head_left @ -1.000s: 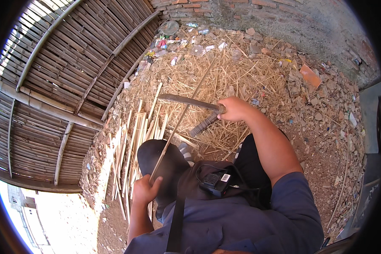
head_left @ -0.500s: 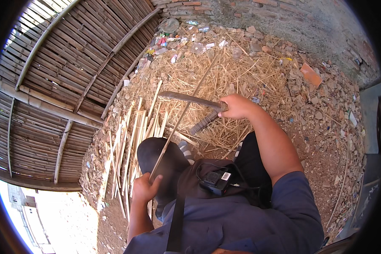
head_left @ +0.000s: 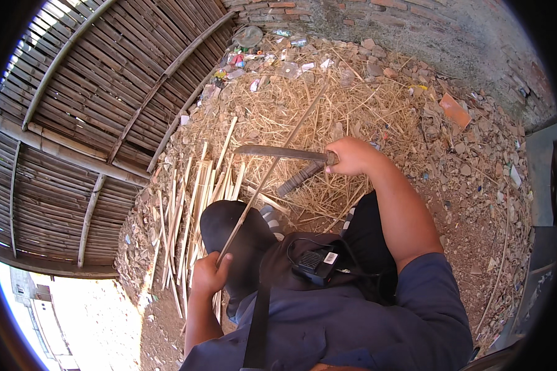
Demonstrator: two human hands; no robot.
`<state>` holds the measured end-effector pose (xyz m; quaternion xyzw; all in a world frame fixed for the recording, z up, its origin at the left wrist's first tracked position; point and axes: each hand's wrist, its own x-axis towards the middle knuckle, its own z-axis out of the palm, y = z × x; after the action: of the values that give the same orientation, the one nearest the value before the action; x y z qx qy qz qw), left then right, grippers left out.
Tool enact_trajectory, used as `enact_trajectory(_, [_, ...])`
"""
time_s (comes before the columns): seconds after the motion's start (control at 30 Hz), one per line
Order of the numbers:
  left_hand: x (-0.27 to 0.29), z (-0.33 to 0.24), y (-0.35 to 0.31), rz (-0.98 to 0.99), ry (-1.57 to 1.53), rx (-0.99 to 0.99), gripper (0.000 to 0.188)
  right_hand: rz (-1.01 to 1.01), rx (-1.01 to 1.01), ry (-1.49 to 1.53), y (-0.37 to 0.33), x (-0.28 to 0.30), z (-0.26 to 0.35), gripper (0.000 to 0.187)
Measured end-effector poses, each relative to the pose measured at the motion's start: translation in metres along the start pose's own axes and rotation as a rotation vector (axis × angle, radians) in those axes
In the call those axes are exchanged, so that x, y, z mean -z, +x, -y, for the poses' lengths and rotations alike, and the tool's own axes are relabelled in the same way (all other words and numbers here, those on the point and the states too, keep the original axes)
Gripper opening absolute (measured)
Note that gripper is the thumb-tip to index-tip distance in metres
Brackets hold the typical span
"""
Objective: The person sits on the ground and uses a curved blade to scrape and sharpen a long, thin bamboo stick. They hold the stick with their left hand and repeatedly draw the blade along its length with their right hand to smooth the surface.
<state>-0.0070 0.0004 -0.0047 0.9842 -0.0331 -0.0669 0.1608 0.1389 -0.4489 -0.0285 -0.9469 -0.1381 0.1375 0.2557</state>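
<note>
My left hand is closed around the lower end of a long thin bamboo strip. The strip slants up and away to the right, over my left knee and the shavings. In my right hand is the handle of a machete; its long dark blade points left and meets the strip about midway along its length. Beneath the machete, a ridged dark piece of wood lies aslant on the shavings, its upper end close under my right hand.
Split bamboo strips lie in a bundle beside my left leg. Pale shavings cover the ground ahead, with litter and rubble beyond. A bamboo slat wall rises at left, a brick wall at the back. A black device rests on my lap.
The machete's blade has tilted and shifted slightly, its tip now a little lower, and my right hand has moved slightly right. My left hand keeps its grip on the strip.
</note>
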Motion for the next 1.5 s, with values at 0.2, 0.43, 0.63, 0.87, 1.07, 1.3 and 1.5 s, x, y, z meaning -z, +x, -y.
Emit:
enact_trajectory(0.2, [0.000,0.003,0.003,0.034,-0.017,0.010,0.049,-0.182,-0.203,0.174,0.006,0.010,-0.022,0.038])
enact_trajectory(0.43, [0.002,0.008,0.001,0.050,-0.028,0.027,0.052,0.062,-0.011,0.039,0.001,-0.001,0.017,0.038])
enact_trajectory(0.63, [0.002,0.000,0.005,0.041,-0.037,-0.001,0.051,-0.205,-0.288,0.200,0.007,0.010,-0.042,0.035])
enact_trajectory(0.87, [0.003,0.007,0.004,0.048,-0.043,-0.006,0.051,-0.031,-0.065,0.022,0.000,-0.001,0.012,0.032])
enact_trajectory(1.07, [0.005,-0.001,0.002,0.050,-0.041,0.031,0.050,-0.150,-0.134,0.112,0.006,0.008,-0.019,0.038])
enact_trajectory(1.3, [0.003,0.005,0.004,0.049,-0.037,0.002,0.050,-0.194,-0.185,0.135,0.003,0.002,-0.013,0.034])
enact_trajectory(1.5, [0.006,0.002,0.002,0.067,-0.077,0.041,0.050,0.022,0.046,0.008,0.004,-0.015,0.017,0.030])
